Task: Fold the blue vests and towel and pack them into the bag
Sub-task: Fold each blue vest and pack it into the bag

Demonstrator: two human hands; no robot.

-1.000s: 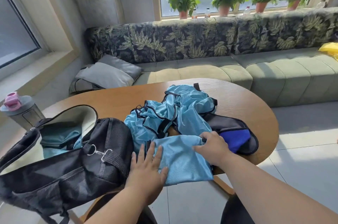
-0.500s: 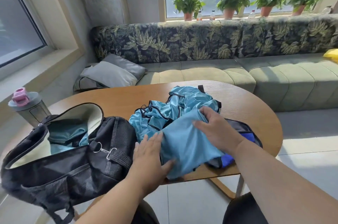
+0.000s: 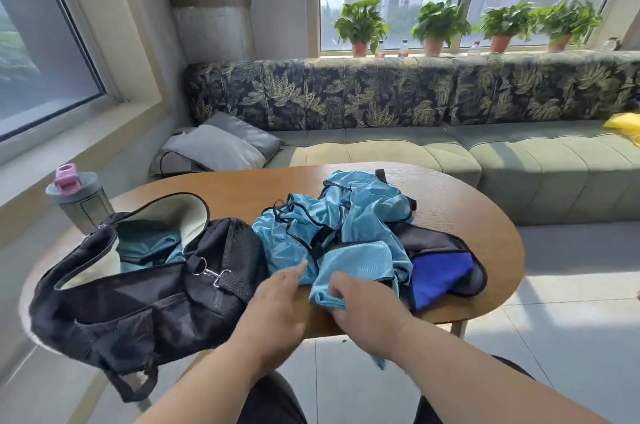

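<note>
Your right hand [image 3: 367, 306] now pinches the folded blue vest [image 3: 353, 271], doubled smaller than a second ago, at six o'clock on the surface [image 3: 485, 215]. Your left hand [image 3: 277, 299] has released, hovering flat. The open bag [image 3: 145, 281] waits at nine o'clock.

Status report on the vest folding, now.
Right hand grips the folded vest at the table edge. Left hand open beside it. Bag open, blue fabric inside. Vest pile unfolded.
</note>
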